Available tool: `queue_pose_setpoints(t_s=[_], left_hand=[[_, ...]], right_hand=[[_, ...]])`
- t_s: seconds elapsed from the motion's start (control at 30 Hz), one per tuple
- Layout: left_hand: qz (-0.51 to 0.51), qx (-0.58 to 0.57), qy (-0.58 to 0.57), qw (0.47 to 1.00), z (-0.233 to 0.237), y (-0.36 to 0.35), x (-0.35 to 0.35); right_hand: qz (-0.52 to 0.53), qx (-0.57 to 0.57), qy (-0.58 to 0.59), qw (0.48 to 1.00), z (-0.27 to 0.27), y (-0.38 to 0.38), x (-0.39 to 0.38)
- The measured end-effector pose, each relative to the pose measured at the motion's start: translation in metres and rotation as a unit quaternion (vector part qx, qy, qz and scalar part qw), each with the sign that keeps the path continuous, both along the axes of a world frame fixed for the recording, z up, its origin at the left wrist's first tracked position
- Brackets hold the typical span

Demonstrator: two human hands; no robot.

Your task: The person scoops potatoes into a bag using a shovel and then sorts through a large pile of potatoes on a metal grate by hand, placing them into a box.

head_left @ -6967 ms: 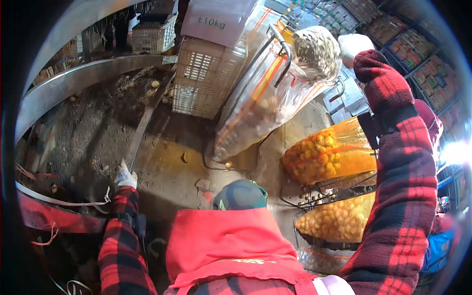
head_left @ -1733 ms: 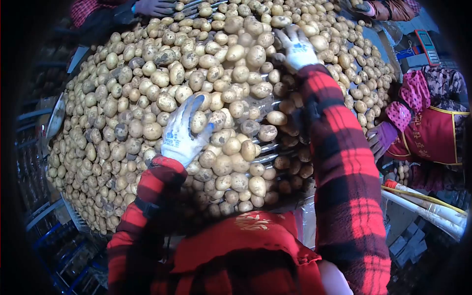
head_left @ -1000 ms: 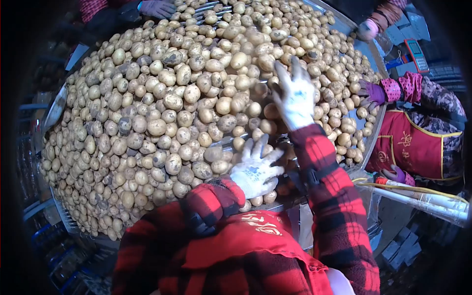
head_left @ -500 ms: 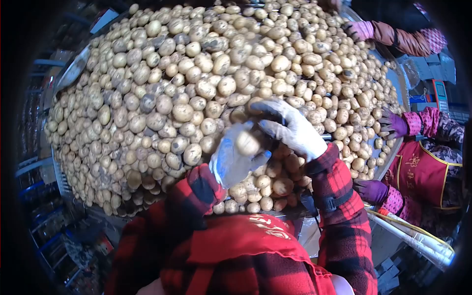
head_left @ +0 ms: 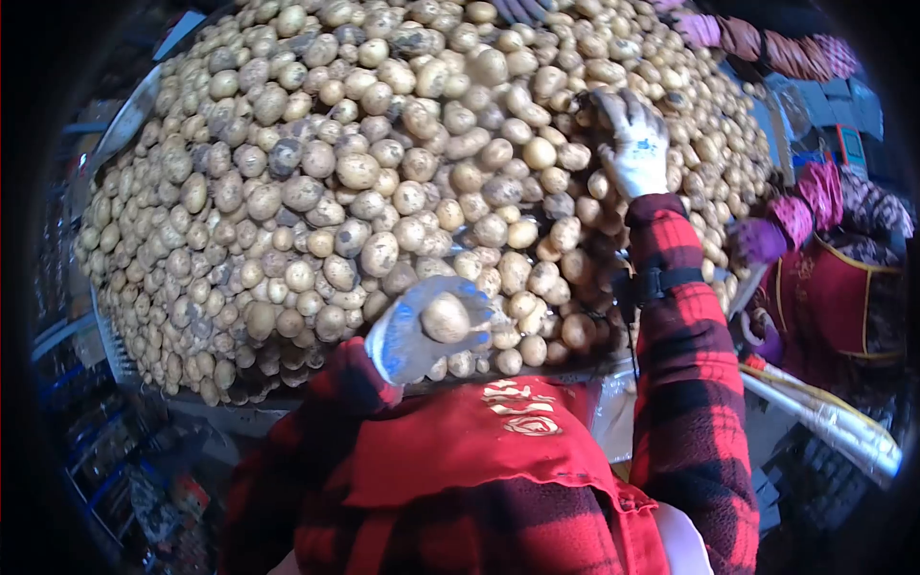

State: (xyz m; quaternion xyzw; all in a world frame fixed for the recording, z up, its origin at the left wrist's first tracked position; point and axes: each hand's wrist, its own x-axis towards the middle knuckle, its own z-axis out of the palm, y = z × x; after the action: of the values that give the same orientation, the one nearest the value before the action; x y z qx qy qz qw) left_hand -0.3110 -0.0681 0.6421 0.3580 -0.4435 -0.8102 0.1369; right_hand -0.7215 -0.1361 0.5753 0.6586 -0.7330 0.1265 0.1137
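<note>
My left hand [head_left: 412, 337], in a grey and blue work glove, is turned palm up near the front edge of the pile. A pale potato [head_left: 446, 318] rests in it, with the fingers curled round its far side. My right hand [head_left: 634, 151], in a dirty white glove, is stretched forward over the pile of potatoes [head_left: 287, 192]. Its fingers are apart and reach down onto potatoes; no held potato shows in it. Around both hands lie many loose potatoes, some stained dark with soil.
Across the table, a dark-gloved hand [head_left: 520, 10] of another person touches the pile. A pink-gloved hand [head_left: 698, 29] is at the far right. Nearer on the right stands a co-worker in a red apron [head_left: 824, 297], with a purple glove [head_left: 760, 240] at the pile. Pale tubes [head_left: 824, 417] lie below.
My hands have moved apart. The left has drawn back toward my apron, keeping its potato; the right has reached forward and right over the pile. A dark-gloved hand has appeared at the far side.
</note>
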Motion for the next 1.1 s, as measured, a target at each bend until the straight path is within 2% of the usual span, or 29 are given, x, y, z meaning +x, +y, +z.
queue_pose_setpoints(t_s=[0.03,0.07,0.13,0.2,0.23,0.27,0.3,0.33,0.37,0.43,0.47,0.5,0.53,0.57,0.6,0.7,0.73,0.77,0.8,0.87,0.93,0.97,1.0,1.07,1.1], left_hand=[[0.042,0.092,0.012,0.995,0.0,0.0,0.002],[0.039,0.077,0.011,0.996,-0.001,0.001,0.002],[0.033,0.047,0.007,0.998,-0.001,0.003,0.001],[0.001,-0.008,-0.004,1.0,-0.012,0.003,0.001],[-0.034,-0.08,-0.056,0.995,-0.012,0.002,-0.001],[0.019,0.022,-0.018,0.999,-0.013,0.001,-0.004],[0.071,0.123,0.02,0.99,-0.015,-0.001,-0.008],[0.029,0.031,0.01,0.999,-0.016,0.0,-0.009],[-0.005,-0.063,-0.003,0.998,-0.016,0.001,-0.01],[0.036,0.056,-0.001,0.998,-0.016,0.003,-0.01],[0.03,0.07,-0.005,0.997,-0.012,0.003,-0.009],[0.025,0.085,-0.009,0.996,-0.008,0.004,-0.008],[0.019,0.099,-0.014,0.995,-0.004,0.005,-0.008],[0.001,0.06,-0.032,0.998,-0.001,0.008,-0.003],[0.002,0.039,-0.043,0.998,0.001,0.011,0.002],[-0.012,-0.055,-0.06,0.997,0.005,0.021,0.019],[-0.029,-0.108,-0.053,0.992,0.006,0.021,0.023],[-0.024,-0.109,-0.047,0.993,0.006,0.021,0.026],[-0.02,-0.11,-0.04,0.993,0.007,0.02,0.03],[0.031,0.016,-0.012,0.999,0.002,0.016,0.04],[0.095,0.163,0.032,0.982,-0.007,0.009,0.052],[0.182,0.304,0.067,0.933,-0.001,0.009,0.049],[0.263,0.436,0.098,0.855,0.003,0.008,0.048],[0.219,0.399,0.108,0.884,-0.007,0.009,0.054],[0.207,0.374,0.107,0.898,-0.009,0.009,0.055]], right_hand=[[-0.017,-0.009,-0.034,0.999,0.0,0.021,-0.016],[-0.079,0.041,0.033,0.996,0.016,0.044,-0.017],[-0.134,-0.003,0.022,0.991,0.033,0.091,-0.007],[-0.127,-0.056,-0.026,0.99,0.051,0.132,0.045],[-0.087,-0.042,-0.049,0.994,0.053,0.155,0.081],[-0.047,-0.028,-0.073,0.996,0.048,0.175,0.116],[-0.015,0.032,-0.092,0.995,0.04,0.191,0.151],[0.017,0.09,-0.11,0.99,0.031,0.201,0.17],[-0.03,0.075,-0.109,0.991,0.024,0.202,0.168],[-0.101,0.091,-0.094,0.986,0.021,0.201,0.139],[-0.153,0.042,-0.02,0.987,0.018,0.192,0.118],[-0.16,0.051,-0.034,0.985,0.024,0.184,0.095],[-0.166,0.037,0.023,0.985,0.023,0.167,0.074],[-0.176,0.021,0.079,0.981,0.023,0.15,0.053],[-0.166,-0.036,0.084,0.982,0.021,0.14,0.04],[-0.134,-0.073,-0.038,0.987,0.057,0.111,0.071],[-0.025,-0.111,-0.14,0.984,0.056,0.102,0.087],[0.003,-0.044,-0.167,0.985,0.068,0.102,0.122],[0.053,-0.025,-0.27,0.961,0.051,0.096,0.147],[0.017,0.129,-0.172,0.977,0.034,0.081,0.195],[0.007,0.169,-0.171,0.971,0.009,0.056,0.212],[0.012,0.179,-0.187,0.966,0.011,0.051,0.21],[0.015,0.188,-0.203,0.961,0.016,0.049,0.206],[0.006,0.155,-0.315,0.936,0.02,0.058,0.188],[0.015,0.101,-0.274,0.956,0.021,0.063,0.185]])
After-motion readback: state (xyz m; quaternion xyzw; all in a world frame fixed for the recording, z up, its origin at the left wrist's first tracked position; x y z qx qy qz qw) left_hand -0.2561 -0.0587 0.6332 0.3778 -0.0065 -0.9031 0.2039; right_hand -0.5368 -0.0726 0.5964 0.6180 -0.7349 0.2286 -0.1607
